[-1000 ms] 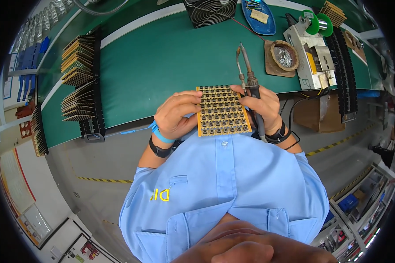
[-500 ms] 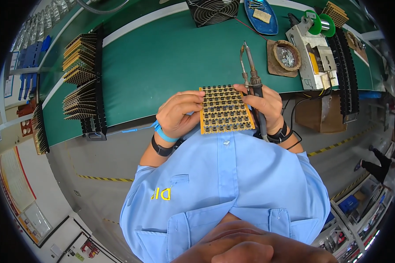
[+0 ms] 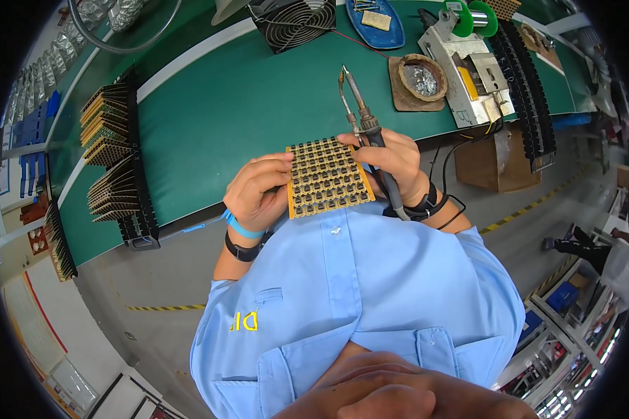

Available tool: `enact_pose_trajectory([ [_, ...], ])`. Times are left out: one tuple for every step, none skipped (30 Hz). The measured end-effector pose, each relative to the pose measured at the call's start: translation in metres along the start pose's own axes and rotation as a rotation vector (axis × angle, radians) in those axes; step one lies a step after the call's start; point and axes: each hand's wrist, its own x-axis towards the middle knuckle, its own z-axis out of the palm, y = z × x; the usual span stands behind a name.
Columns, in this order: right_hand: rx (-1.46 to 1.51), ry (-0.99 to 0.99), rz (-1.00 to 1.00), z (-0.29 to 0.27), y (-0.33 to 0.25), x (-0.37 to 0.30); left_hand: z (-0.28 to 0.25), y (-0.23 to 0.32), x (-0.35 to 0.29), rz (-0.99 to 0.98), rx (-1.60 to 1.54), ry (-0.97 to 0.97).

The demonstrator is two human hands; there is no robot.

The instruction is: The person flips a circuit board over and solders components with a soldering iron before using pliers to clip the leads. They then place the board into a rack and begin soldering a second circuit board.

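A yellow-edged circuit board panel (image 3: 330, 176) with rows of small black components is held in front of my shirt, above the table's near edge. My left hand (image 3: 257, 192) grips its left edge, fingers on the face and thumb hidden behind. At the upper right corner, the thumb and fingers of my right hand (image 3: 400, 162) meet the panel. That same hand also holds a soldering iron (image 3: 376, 137), its tip pointing up and away from the panel. A thin metal tube runs beside the iron's tip.
Racks of upright boards (image 3: 112, 133) stand at the left. Along the far side are a black fan (image 3: 297, 24) and a blue tray (image 3: 391, 31). A bowl of solder scraps (image 3: 422, 77) sits beside a white solder feeder (image 3: 461, 70); a black cable (image 3: 454, 202) loops by my right wrist.
My view has shifted, so the bench, hands and panel all appear further left. Both hands keep hold of the panel, and the soldering iron stays in my right hand.
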Motion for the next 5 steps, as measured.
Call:
enact_pose_trajectory([
  [-0.001, 0.000, 0.001, 0.0003, 0.0002, 0.0000, 0.0000, -0.0005, -0.0004, 0.001, 0.003, 0.001],
  [0.001, 0.000, 0.000, 0.0007, 0.0005, 0.0001, 0.0001, -0.0012, -0.0009, 0.002, 0.006, 0.002],
  [-0.002, 0.005, 0.001, 0.0016, 0.0009, 0.0003, -0.0003, -0.0019, -0.0014, 0.001, 0.009, 0.002],
  [-0.004, 0.010, 0.002, 0.0025, 0.0013, 0.0005, -0.0004, -0.0028, -0.0019, 0.009, 0.013, 0.004],
  [-0.006, 0.015, 0.002, 0.0034, 0.0018, 0.0007, -0.0004, -0.0039, -0.0024, 0.018, 0.016, 0.007],
])
